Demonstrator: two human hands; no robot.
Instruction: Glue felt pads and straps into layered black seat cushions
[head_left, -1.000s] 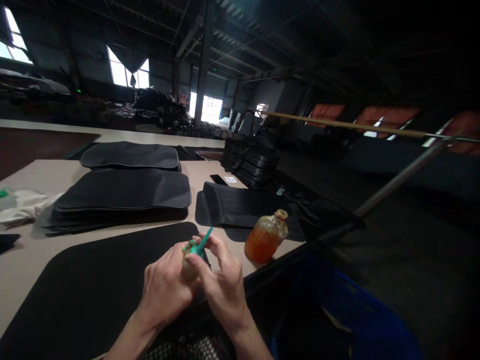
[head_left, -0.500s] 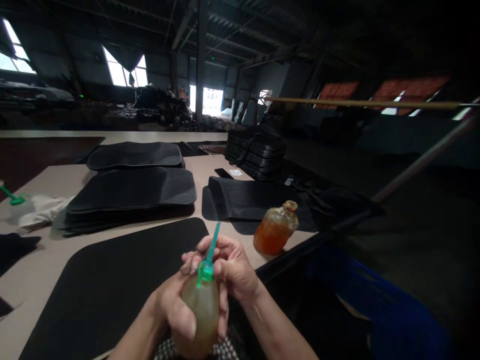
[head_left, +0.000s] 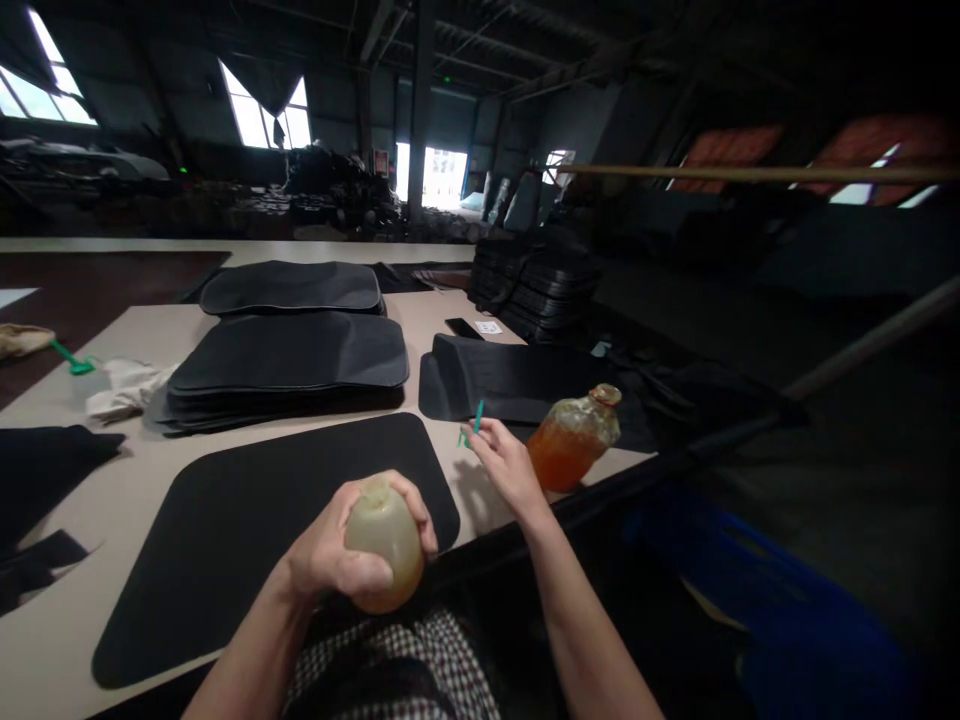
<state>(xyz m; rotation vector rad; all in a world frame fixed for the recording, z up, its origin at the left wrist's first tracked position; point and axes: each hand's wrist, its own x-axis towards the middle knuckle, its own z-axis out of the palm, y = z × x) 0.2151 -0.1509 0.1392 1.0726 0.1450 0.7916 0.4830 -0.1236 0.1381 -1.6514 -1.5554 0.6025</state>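
The left hand [head_left: 326,548] wraps an uncapped, mouth-up bottle [head_left: 386,535]; the right hand [head_left: 508,462], fingertip grip pinching a green nozzle [head_left: 478,416], is nearer the amber jar [head_left: 574,440] by the worktop [head_left: 150,480] edge.

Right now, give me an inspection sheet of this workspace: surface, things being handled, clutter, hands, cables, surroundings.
Surface: beige tabletop; black sheet lying flat in front, jar of orange liquid near the right edge.
Things handled: squeeze bottle, nozzle off; green nozzle cap, apart from it.
Clutter: stacked black pieces, pale cloth, white card.
Hands: left hand grips the squeeze bottle; right hand pinches the cap.
Cables: nothing seen.
Surroundings: dim hall, bright doorway behind; blue object low right, blurred.
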